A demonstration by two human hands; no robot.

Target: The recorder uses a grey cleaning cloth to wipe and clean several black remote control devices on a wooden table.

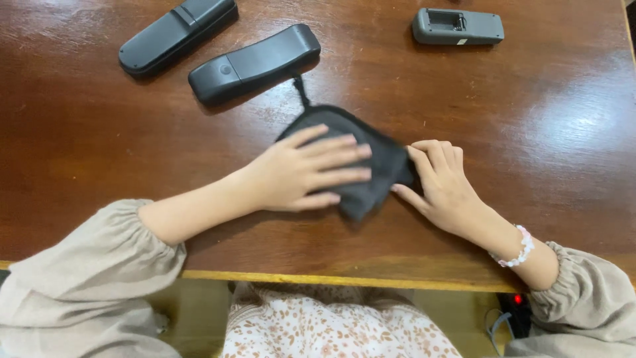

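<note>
Left hand [301, 172] flattens black pouch [371, 172], right hand [440, 185] pinching

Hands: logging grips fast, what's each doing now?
Left hand: open, flat on the dark cloth pouch.
Right hand: fingers pinching the pouch's edge.

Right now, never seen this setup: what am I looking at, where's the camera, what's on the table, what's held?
There is one picture, from a camera worn on a person's head, looking down at their own two bare hands. The left hand lies flat on a dark grey cloth pouch with a cord; the right hand pinches the pouch's edge. All rests on a glossy brown wooden table. Farther away lie two long black plastic handsets, face down, and a smaller grey plastic device with an open compartment.
</note>
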